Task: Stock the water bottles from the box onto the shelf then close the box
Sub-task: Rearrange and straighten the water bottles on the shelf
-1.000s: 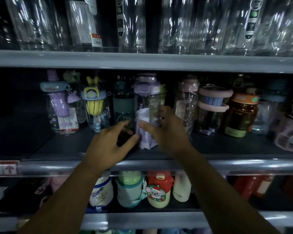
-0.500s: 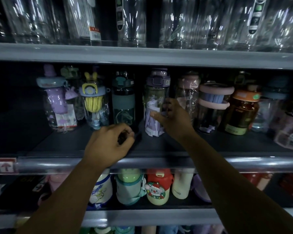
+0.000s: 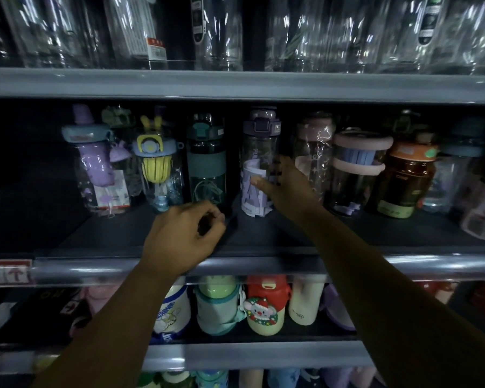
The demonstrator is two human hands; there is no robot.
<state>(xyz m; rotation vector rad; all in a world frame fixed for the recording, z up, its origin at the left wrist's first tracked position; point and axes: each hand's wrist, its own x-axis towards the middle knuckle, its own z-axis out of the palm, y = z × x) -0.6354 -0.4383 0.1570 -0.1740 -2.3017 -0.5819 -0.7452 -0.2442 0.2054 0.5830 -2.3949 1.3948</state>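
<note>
A clear water bottle with a purple lid (image 3: 259, 141) and a pale purple paper insert stands upright deep on the middle shelf (image 3: 375, 236). My right hand (image 3: 289, 191) grips its lower right side, thumb on the front of the insert and fingers round the side. My left hand (image 3: 182, 233) hovers over the shelf's front part, just below a dark teal bottle (image 3: 206, 163). Its fingers are curled and nothing shows in them. The box is out of view.
Other bottles line the back of the middle shelf: a yellow bunny-eared one (image 3: 154, 163) at left, pink (image 3: 314, 152) and amber (image 3: 406, 177) ones at right. The shelf's left part (image 3: 25, 208) is bare. Wrapped clear bottles fill the shelf above, and children's flasks (image 3: 263, 306) the shelf below.
My right hand has pushed the purple-lidded bottle back into the row. My left hand let go of it, drew back toward the shelf front and curled its fingers.
</note>
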